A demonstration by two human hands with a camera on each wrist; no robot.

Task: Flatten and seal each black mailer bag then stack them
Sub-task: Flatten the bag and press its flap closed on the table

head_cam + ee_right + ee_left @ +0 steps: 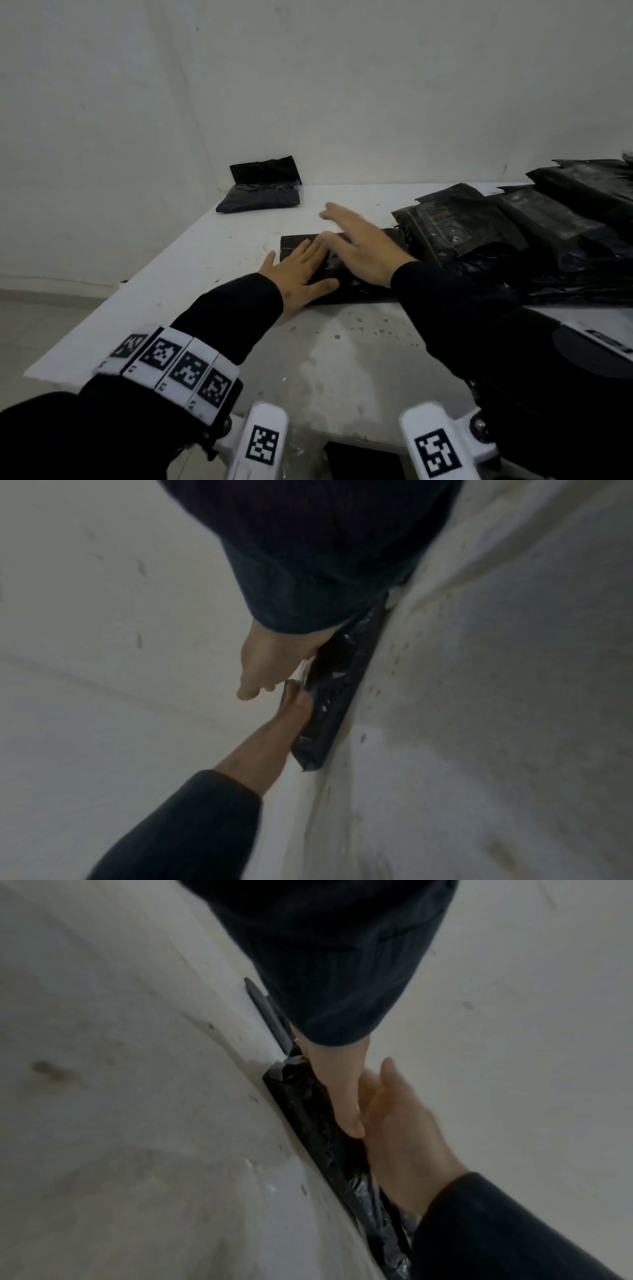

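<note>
Head view only: I see the whole white table, a pile of unprocessed mailers heaped at its right side, and one finished mailer lying alone at the far left edge by the wall, its flap standing up. Neither wrist view shows these.
Left wrist view: edge-on look along the table; the worked mailer reads as a thin dark strip, with a pale sliver at its far end. Right hand comes in from lower right; left hand runs down from the top.
Right wrist view: same strip from the other side, mailer with glossy glints; left hand enters from below, right hand from above.
Mailer position: worked mailer is flat on the table centre, touching the pile on its right.
Mailer axis: long axis runs left-right across my head view, near edge roughly parallel to the table front.
Mailer look: black, crinkled, shiny plastic; low profile.
Left hand: fingers straight and together, palm down, pressing the mailer's left part; grips nothing.
Right hand: fingers extended and spread, motion-blurred, over the mailer's right part; holds nothing. Contact I cannot tell.
</note>
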